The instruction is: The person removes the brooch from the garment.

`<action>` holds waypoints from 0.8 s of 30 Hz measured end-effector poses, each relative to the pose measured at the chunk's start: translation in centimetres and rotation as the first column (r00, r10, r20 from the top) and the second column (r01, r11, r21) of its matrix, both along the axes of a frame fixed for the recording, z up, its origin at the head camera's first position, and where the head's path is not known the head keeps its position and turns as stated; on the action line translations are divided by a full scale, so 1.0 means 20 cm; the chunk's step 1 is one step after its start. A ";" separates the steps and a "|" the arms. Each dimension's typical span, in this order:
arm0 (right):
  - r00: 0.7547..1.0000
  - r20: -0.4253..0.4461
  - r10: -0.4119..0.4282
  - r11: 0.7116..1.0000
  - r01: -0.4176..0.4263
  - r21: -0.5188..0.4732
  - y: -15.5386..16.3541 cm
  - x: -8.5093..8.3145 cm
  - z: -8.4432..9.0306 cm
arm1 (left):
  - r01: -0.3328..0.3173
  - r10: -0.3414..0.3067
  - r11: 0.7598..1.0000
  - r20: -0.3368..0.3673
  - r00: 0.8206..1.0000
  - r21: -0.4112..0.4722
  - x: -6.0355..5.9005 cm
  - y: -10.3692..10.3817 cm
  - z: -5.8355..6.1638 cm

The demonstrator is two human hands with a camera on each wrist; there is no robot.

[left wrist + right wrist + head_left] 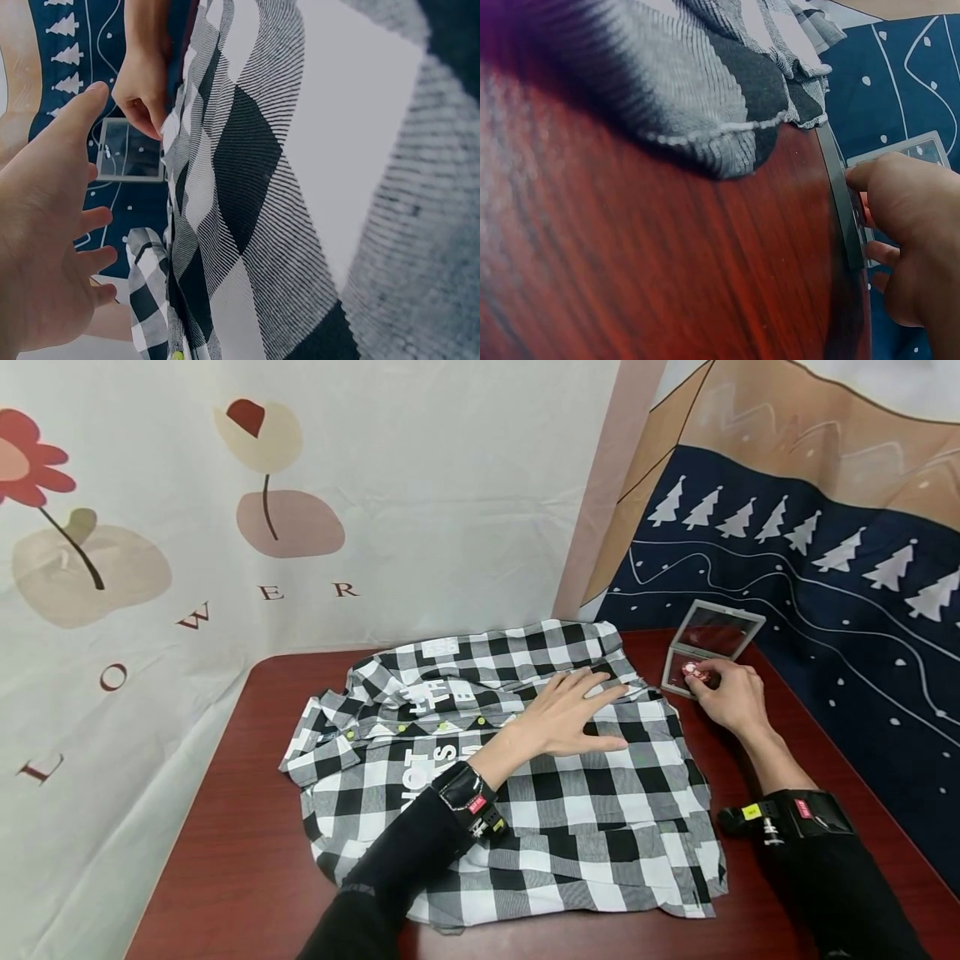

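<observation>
A black-and-white checked shirt [585,810] with white lettering and yellowish-green buttons lies spread on the table. Over its upper right part is my left hand [573,714], fingers spread apart and holding nothing; in the left wrist view that hand [45,240] appears beside the cloth, palm showing. To the right of the shirt stands a flat, hinged case [720,625] with its lid raised and a reflective panel inside. My right hand [731,693] pinches a small red-and-white piece [693,671] at the base of this case. From the right wrist, the hand [907,225] partly hides the case.
The reddish-brown wooden table [217,852] ends close behind the shirt and just right of the case. A pale flower-printed cloth [450,527] hangs behind it, and a dark blue cloth with white trees [825,610] hangs along the right side.
</observation>
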State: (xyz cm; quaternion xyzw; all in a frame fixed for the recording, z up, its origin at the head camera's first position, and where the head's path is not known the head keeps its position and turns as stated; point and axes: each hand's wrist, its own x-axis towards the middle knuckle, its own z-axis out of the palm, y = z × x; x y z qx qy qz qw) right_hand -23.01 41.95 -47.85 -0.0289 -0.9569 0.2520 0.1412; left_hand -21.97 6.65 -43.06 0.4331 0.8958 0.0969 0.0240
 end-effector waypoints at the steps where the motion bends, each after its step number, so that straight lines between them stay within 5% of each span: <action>1: 1.000 0.001 0.003 1.000 -0.003 0.002 0.00 0.00 0.00 | -0.004 0.004 1.000 0.003 1.000 -0.002 0.00 0.00 0.00; 12: 0.998 -0.046 0.036 0.999 -0.038 -0.037 -0.03 0.01 0.04 | -0.011 0.010 1.000 0.048 0.999 0.018 -0.02 -0.04 0.00; 24: 0.974 -0.062 0.217 0.976 -0.217 -0.005 -0.27 0.04 0.09 | -0.089 0.086 0.995 0.065 0.994 0.050 -0.06 -0.30 0.00</action>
